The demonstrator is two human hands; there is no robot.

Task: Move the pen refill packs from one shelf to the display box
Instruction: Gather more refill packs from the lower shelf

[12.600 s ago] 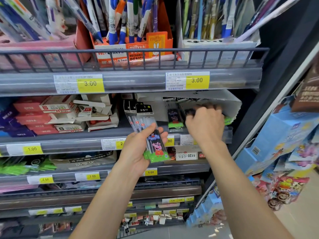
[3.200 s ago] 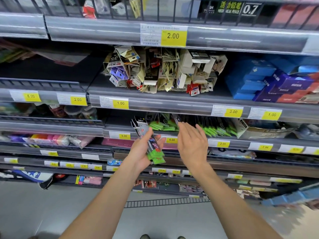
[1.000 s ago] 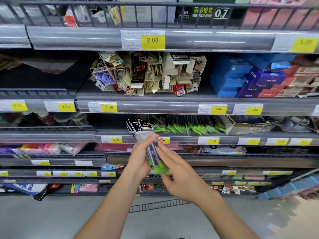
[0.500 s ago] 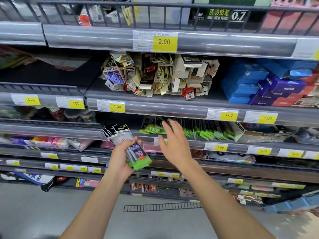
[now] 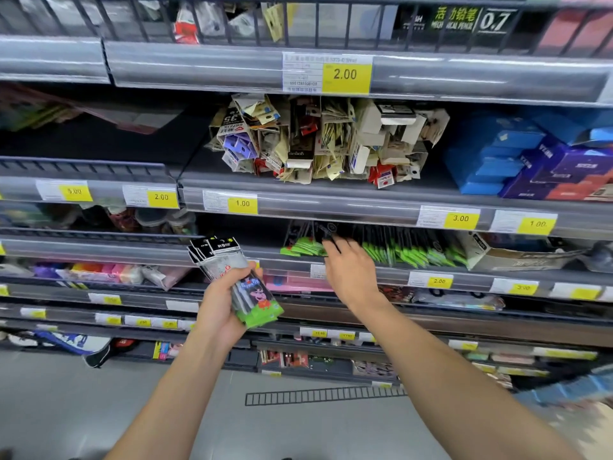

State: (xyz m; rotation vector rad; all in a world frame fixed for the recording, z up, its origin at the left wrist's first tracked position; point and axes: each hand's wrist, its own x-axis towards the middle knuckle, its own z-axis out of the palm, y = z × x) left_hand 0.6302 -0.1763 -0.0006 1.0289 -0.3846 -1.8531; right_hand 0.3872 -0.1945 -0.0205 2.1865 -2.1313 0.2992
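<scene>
My left hand [image 5: 220, 305] grips a stack of pen refill packs [image 5: 232, 280], clear sleeves with black headers and green bottoms with a cartoon pig. My right hand [image 5: 351, 272] reaches onto the shelf just right of it, fingertips at the left end of a row of like packs [image 5: 398, 250] that stand upright with green bottoms forward. Its fingers are bent into the row; whether they hold a pack is unclear. A cardboard display box [image 5: 517, 255] lies on the same shelf, right of the row.
The shelf above carries a heap of small carded packets [image 5: 318, 141] and blue and purple boxes [image 5: 537, 161]. Price rails with yellow labels [image 5: 345, 74] front every shelf. Pink items [image 5: 109, 272] lie lower left. A wire grille [image 5: 318, 395] lies on the grey floor below.
My right hand has pushed farther up and right into the row of packs on the shelf. My left hand with its stack has stayed at about the same place.
</scene>
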